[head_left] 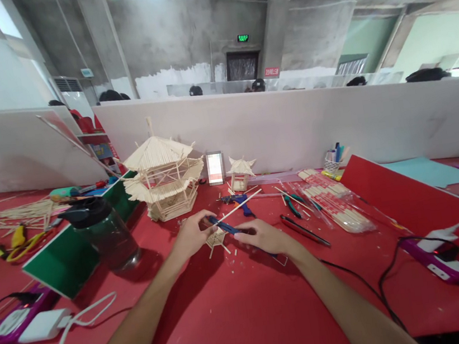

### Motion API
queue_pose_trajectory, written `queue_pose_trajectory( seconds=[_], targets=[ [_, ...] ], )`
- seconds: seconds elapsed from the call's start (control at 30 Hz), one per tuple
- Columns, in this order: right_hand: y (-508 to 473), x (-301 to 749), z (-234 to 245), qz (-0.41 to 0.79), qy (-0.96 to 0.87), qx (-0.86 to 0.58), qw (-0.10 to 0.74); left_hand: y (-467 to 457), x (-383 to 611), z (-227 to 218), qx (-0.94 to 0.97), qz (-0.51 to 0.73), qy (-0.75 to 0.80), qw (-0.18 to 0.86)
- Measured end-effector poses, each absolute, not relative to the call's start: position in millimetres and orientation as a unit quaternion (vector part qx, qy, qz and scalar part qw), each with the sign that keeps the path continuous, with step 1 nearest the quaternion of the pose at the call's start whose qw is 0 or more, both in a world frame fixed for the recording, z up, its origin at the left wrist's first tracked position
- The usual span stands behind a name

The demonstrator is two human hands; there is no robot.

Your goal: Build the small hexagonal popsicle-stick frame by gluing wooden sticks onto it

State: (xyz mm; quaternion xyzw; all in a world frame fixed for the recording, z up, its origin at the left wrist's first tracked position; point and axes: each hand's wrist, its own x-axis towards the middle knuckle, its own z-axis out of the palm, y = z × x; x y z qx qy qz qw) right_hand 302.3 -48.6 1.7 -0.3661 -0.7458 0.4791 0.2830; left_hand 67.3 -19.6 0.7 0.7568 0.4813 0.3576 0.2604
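My left hand [195, 234] is closed around the far end of a slim blue tool [227, 226] and a thin wooden stick [240, 205], which crosses the tool and points up to the right. My right hand [263, 236] grips the same tool nearer me; a thin pale loop shows past its wrist side. What kind of tool it is I cannot make out. Just below my hands lies a small spoked wooden frame [217, 240], partly covered by the fingers. Behind it stand a large wooden-stick pavilion [165, 177] and a small one [240, 171]. A blue glue gun [242, 204] lies close beyond.
A dark water bottle [109, 236] and a green divider [61, 262] stand left, a red divider [423, 197] right. Green-handled pliers [292, 206], a black pen-like tool [305, 230] and bagged sticks [339, 205] lie right. Purple power strips [438, 263] trail cables on both sides.
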Motion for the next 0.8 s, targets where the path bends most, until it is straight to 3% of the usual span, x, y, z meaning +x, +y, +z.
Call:
queue_pose_trajectory(
  seconds=[0.17,0.53,0.8],
  targets=[
    [-46.2,305.5,-1.5,0.498,-0.726,-0.39,0.271,-23.9,66.3,4.5,0.802,0.351,0.454,0.166],
    [-44.4,304.4,-6.9,0.442,-0.764,-0.406,0.239,-24.8,61.1,7.6,0.884,0.263,0.361,0.14],
    [-45.4,303.6,-7.6,0.475,-0.756,-0.392,0.223,-21.0,57.9,5.7,0.879,0.212,0.403,0.141]
  ],
)
